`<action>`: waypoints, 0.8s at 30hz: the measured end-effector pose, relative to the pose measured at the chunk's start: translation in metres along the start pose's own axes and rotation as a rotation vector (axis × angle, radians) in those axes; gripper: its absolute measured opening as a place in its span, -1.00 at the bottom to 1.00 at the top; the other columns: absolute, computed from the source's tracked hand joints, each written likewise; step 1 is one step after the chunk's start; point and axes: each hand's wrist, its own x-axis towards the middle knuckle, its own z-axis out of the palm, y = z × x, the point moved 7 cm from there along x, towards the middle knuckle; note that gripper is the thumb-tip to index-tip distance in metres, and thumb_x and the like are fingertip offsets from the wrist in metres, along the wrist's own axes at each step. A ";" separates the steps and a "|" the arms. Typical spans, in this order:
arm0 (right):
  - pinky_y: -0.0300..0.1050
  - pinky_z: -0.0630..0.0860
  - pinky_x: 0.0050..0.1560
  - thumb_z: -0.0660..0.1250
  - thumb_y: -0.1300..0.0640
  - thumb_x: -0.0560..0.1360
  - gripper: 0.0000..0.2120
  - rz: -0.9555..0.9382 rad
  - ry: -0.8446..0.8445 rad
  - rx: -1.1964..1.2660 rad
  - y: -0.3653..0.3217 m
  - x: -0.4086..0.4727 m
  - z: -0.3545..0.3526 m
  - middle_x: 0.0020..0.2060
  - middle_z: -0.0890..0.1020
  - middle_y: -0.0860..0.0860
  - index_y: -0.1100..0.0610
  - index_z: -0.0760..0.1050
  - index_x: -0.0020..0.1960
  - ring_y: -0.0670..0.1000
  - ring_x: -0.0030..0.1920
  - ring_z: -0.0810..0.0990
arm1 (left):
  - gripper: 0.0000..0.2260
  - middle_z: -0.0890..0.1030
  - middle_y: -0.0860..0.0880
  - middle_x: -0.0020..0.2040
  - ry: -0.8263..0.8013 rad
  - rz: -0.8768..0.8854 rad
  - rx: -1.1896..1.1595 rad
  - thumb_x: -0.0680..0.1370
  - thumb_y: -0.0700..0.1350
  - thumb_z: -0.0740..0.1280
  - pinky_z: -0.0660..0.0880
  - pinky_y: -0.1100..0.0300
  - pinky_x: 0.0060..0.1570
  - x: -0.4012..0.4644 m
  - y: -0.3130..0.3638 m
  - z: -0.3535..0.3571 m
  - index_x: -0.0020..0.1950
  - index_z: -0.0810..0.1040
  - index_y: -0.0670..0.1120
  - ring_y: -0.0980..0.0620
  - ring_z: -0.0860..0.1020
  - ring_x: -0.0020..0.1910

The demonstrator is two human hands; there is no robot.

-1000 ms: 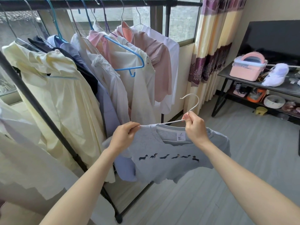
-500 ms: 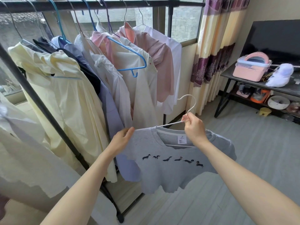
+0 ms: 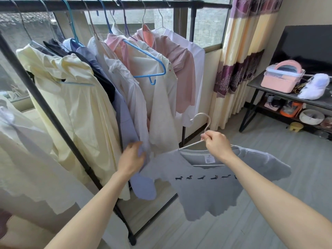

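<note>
Right hand (image 3: 218,148) grips the hanger (image 3: 190,145) by its neck — the tee (image 3: 206,191) hangs from it in mid-air, just before the rack (image 3: 179,5). Left hand (image 3: 132,158) pinches the blue shirt (image 3: 125,126) hanging there.

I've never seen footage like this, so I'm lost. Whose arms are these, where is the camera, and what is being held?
There is no machine: a person wears one wide-angle camera on the head, looking down at their own bare arms. The right hand pinches the neck of a white hanger carrying a grey T-shirt. The left hand appears to grip a lavender shirt hanging on the black rail among other clothes. At the right, a pink box sits on a dark table.
</note>
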 end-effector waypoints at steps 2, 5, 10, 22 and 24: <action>-0.12 0.32 -0.22 0.20 0.08 0.56 -0.76 -0.026 -0.124 0.040 -0.011 -0.003 0.010 -0.39 0.51 -0.03 0.15 0.58 -0.14 0.06 -0.22 0.47 | -0.54 0.37 -0.06 0.36 -0.049 0.243 0.035 0.54 0.05 0.26 0.35 -0.10 0.24 -0.007 0.042 0.008 0.41 0.27 0.01 -0.08 0.37 0.31; -0.14 0.32 -0.28 0.26 0.08 0.54 -0.76 -0.074 -0.149 0.175 -0.032 -0.005 0.006 -0.44 0.48 -0.06 0.13 0.55 -0.26 -0.04 -0.34 0.42 | -0.60 0.44 0.02 0.29 -0.146 0.429 0.114 0.56 0.09 0.22 0.34 0.00 0.21 -0.015 0.084 0.024 0.37 0.33 0.03 -0.02 0.39 0.27; -0.16 0.43 -0.06 0.31 0.11 0.51 -0.89 -0.129 -0.034 0.360 -0.032 -0.003 -0.016 -0.22 0.63 0.03 0.11 0.58 -0.06 -0.03 -0.18 0.53 | -0.87 0.59 0.01 -0.22 0.098 0.435 -0.138 0.58 -0.20 0.22 0.25 0.14 -0.16 -0.012 0.096 0.003 -0.05 0.56 -0.14 -0.14 0.56 -0.14; -0.07 0.33 0.18 0.06 0.36 0.42 -0.55 0.476 0.290 0.246 0.081 -0.014 -0.024 0.20 0.50 0.10 0.10 0.42 0.24 0.08 0.26 0.34 | -0.89 0.63 -0.03 -0.18 0.278 0.409 -0.184 0.54 -0.25 0.28 0.45 -0.18 -0.02 0.010 0.072 -0.051 -0.04 0.61 -0.17 -0.10 0.57 -0.19; -0.04 0.34 0.18 0.08 0.33 0.43 -0.59 0.511 0.247 0.243 0.084 -0.014 -0.018 0.18 0.48 0.19 0.12 0.40 0.23 0.14 0.27 0.33 | -0.88 0.57 0.02 -0.22 0.296 0.383 -0.228 0.55 -0.24 0.27 0.46 -0.08 -0.07 0.014 0.068 -0.057 -0.02 0.60 -0.17 -0.09 0.53 -0.23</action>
